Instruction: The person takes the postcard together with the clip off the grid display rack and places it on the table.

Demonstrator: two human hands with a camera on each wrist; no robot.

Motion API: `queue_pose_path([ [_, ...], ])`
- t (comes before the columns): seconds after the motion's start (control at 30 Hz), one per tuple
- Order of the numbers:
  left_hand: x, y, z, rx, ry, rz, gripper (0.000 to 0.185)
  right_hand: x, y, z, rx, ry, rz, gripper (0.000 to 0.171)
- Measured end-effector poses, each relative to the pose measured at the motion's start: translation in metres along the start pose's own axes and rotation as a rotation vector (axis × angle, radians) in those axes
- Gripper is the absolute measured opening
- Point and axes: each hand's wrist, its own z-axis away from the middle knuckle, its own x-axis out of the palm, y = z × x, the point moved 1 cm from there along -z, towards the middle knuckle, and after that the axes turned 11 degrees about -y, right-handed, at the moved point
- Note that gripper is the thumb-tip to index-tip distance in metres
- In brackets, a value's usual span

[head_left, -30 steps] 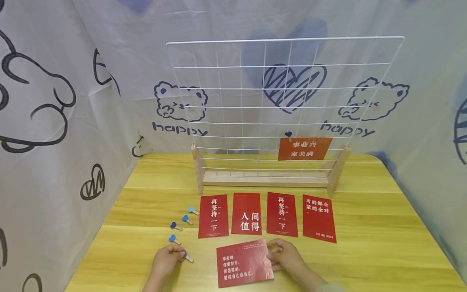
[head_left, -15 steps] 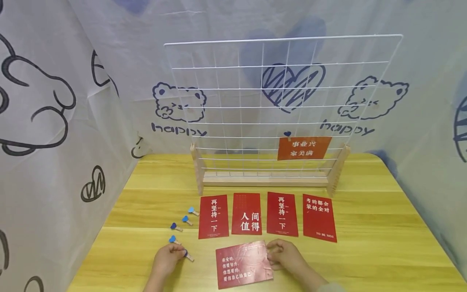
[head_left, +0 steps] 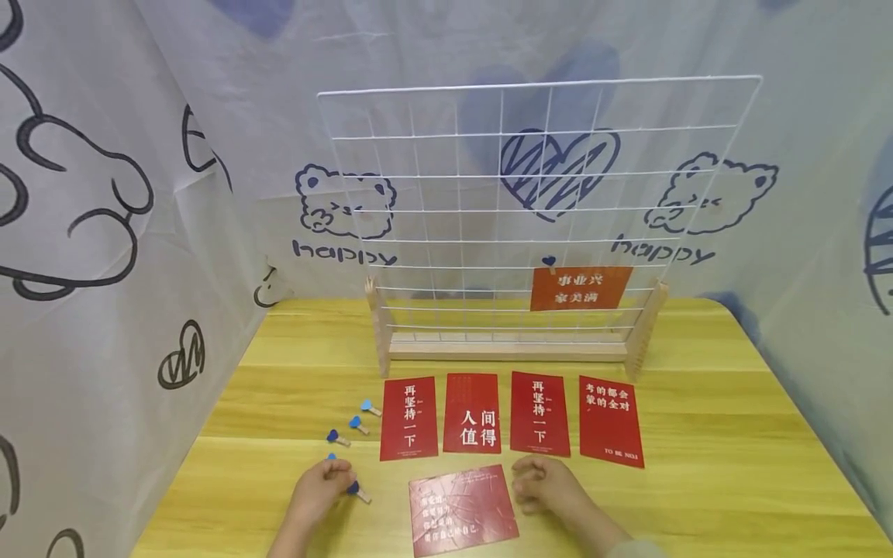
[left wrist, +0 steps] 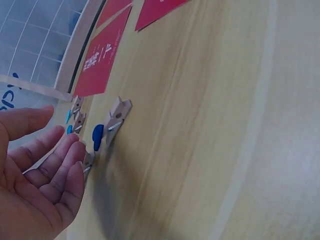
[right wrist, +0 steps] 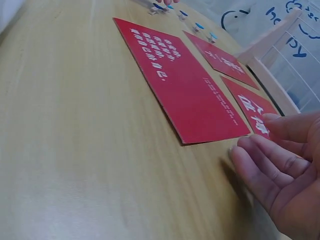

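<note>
Lying flat: the nearest red card (head_left: 463, 510) rests on the wooden table (head_left: 732, 480) between the two hands, its long axis running left to right across the person, white lettering facing up
Right hand: the right hand (head_left: 547, 486) sits just beside the card's right short edge; in the right wrist view its fingertips (right wrist: 240, 150) are close to the card's near corner (right wrist: 185, 95) but apart from it, fingers loosely curled and holding nothing
Left hand: the left hand (head_left: 322, 490) hovers over the blue heart clothespin (head_left: 358, 491) nearest the card; in the left wrist view the fingers (left wrist: 65, 160) are relaxed and slightly bent, with the clothespin (left wrist: 107, 127) lying just past the fingertips, not gripped
Which way things lie: the card is to the left of the right hand, edge-on to its fingertips; the clothespin is to the right of and just ahead of the left hand, its long axis pointing roughly toward the card
Nearer hand: right hand for the card, left hand for the clothespin; each thing is well apart from the other hand
Spare clothespins: three more (head_left: 358, 424) lie in a slanting row ahead of the left hand, one partly hidden by it
Card row: four red cards (head_left: 471, 411) stand side by side, long axes pointing away, between the near card and the rack
Wire grid: a white grid panel (head_left: 530, 132) in a wooden stand, one red card (head_left: 580, 287) already pegged to it
</note>
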Motion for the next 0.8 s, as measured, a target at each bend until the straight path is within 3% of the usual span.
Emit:
queue_pose_path([
  [0.4, 0.001, 0.026, -0.007, 0.066, 0.031, 0.017, 0.036, -0.017, -0.017, -0.006, -0.034, 0.040, -0.043, 0.035],
  [0.8, 0.011, 0.067, -0.024, 0.180, -0.025, 0.109, 0.032, -0.039, -0.041, -0.011, -0.052, 0.104, -0.069, 0.040],
])
